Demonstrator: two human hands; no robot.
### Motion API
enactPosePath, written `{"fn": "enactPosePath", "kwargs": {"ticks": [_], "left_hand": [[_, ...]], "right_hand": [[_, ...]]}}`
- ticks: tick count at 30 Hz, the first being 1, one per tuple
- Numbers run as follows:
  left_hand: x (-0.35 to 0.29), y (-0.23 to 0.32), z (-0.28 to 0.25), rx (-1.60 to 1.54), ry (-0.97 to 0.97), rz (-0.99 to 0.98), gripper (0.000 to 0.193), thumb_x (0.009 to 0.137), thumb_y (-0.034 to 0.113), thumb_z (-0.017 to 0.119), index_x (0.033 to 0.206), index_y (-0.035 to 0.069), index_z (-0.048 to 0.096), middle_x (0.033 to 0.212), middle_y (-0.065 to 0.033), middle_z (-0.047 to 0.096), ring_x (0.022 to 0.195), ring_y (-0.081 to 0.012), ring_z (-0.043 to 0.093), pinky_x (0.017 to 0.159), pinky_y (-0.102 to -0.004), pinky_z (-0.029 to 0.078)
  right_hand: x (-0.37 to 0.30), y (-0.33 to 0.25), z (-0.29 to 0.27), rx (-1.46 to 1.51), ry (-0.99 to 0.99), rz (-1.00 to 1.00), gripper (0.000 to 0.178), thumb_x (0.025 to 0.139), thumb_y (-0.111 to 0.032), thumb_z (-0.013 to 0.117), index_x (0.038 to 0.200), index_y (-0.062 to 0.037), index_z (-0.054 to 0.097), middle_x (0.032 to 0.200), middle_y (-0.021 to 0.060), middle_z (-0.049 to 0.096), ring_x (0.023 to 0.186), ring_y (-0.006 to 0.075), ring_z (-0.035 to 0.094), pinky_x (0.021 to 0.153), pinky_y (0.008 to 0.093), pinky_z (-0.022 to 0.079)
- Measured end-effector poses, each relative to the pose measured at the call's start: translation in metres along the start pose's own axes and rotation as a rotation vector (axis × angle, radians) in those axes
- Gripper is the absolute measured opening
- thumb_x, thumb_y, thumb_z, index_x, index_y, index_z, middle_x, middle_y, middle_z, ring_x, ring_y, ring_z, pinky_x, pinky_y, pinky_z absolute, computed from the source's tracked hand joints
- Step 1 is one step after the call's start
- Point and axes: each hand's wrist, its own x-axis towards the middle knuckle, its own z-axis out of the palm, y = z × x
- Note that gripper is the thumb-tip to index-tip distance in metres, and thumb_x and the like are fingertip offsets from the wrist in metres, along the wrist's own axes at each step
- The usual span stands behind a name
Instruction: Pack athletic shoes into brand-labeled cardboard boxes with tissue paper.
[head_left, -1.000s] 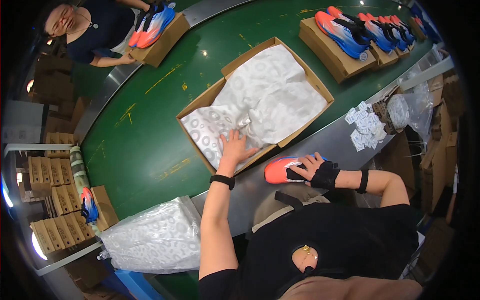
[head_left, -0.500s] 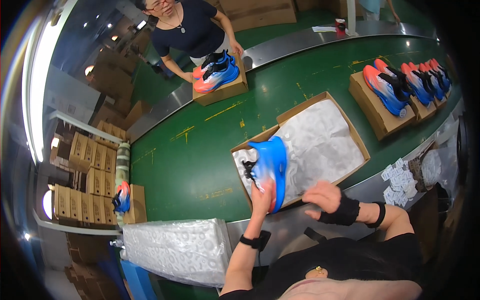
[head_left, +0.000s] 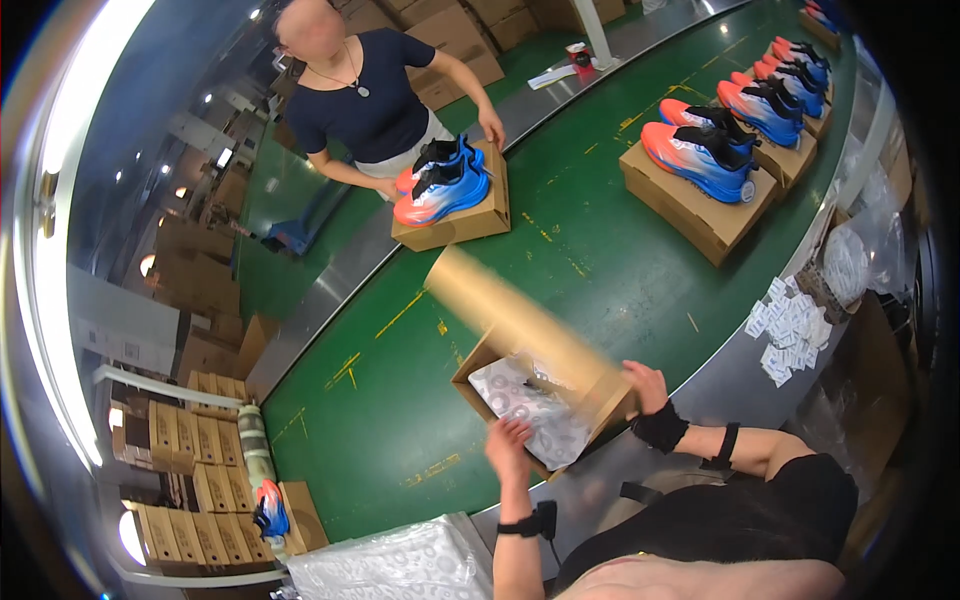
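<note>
An open shoebox (head_left: 466, 378) stands in front of me on the green belt, with patterned white tissue paper (head_left: 545, 428) folded over inside it. Its brown lid (head_left: 520, 310) is tilted up over the box and smeared by motion. My right hand (head_left: 648, 388) is closed on the lid's near right corner. At the box's near left side, my left hand (head_left: 508, 448) rests its fingers on the paper, open. A small dark patch shows at the paper's far edge under the lid; the blue shoe itself is hidden.
Across the belt (head_left: 380, 400), a person (head_left: 370, 100) holds a box topped with blue-orange shoes (head_left: 440, 185). More boxes with shoes (head_left: 700, 165) line the right. White packets (head_left: 790, 330) lie on the metal edge. Wrapped tissue stack (head_left: 400, 565) sits near left, stacked shoeboxes (head_left: 195, 480) far left.
The blue shoe has left my left hand and is out of sight. The paper is folded over, and my right hand has taken hold of the lid. The view has shifted.
</note>
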Motion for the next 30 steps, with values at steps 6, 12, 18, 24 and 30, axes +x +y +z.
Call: {"fn": "enactPosePath", "kwargs": {"ticks": [6,12,18,24,30], "left_hand": [[-0.033,-0.011,-0.037,-0.137,0.166,-0.214,0.054,0.089,0.041,0.033,0.113,-0.007,0.041,0.104,-0.0206,0.053,0.093,-0.0258,0.053,0.079,-0.0346,0.040],[-0.024,-0.019,-0.042,0.305,0.004,-0.079,0.052,0.090,0.039,0.032,0.103,-0.009,0.049,0.092,-0.0166,0.057,0.085,-0.0196,0.053,0.074,-0.0289,0.042],[-0.038,-0.030,-0.030,0.327,0.129,0.113,0.048,0.090,0.036,0.034,0.100,-0.008,0.050,0.090,-0.0124,0.058,0.078,-0.0144,0.053,0.072,-0.0270,0.042],[-0.028,-0.016,-0.018,0.158,0.123,-0.104,0.045,0.090,0.035,0.038,0.104,-0.006,0.048,0.093,-0.0122,0.057,0.080,-0.0166,0.056,0.070,-0.0281,0.045],[-0.032,-0.003,-0.017,0.116,0.180,-0.199,0.046,0.090,0.035,0.037,0.110,-0.007,0.043,0.102,-0.0149,0.054,0.086,-0.0214,0.057,0.072,-0.0313,0.048]], "right_hand": [[-0.030,0.007,0.029,-0.387,-0.141,-0.411,0.045,0.067,-0.013,0.049,0.109,-0.0298,0.052,0.121,0.0050,0.043,0.107,0.0307,0.039,0.075,0.0562,0.031],[-0.025,-0.014,0.021,-0.416,-0.206,-0.381,0.041,0.069,-0.015,0.049,0.108,-0.0287,0.052,0.125,0.0046,0.040,0.110,0.0309,0.037,0.076,0.0578,0.033],[-0.033,-0.012,0.004,-0.341,-0.270,-0.360,0.045,0.066,-0.016,0.053,0.109,-0.0271,0.051,0.127,0.0066,0.038,0.113,0.0314,0.037,0.074,0.0565,0.037],[-0.023,-0.022,0.002,-0.345,-0.219,-0.328,0.038,0.065,-0.015,0.053,0.102,-0.0245,0.055,0.123,0.0069,0.042,0.111,0.0312,0.038,0.072,0.0554,0.038],[-0.011,-0.029,-0.008,-0.288,-0.181,-0.313,0.034,0.066,-0.017,0.055,0.099,-0.0237,0.057,0.119,0.0038,0.047,0.110,0.0272,0.042,0.073,0.0524,0.038]]}}
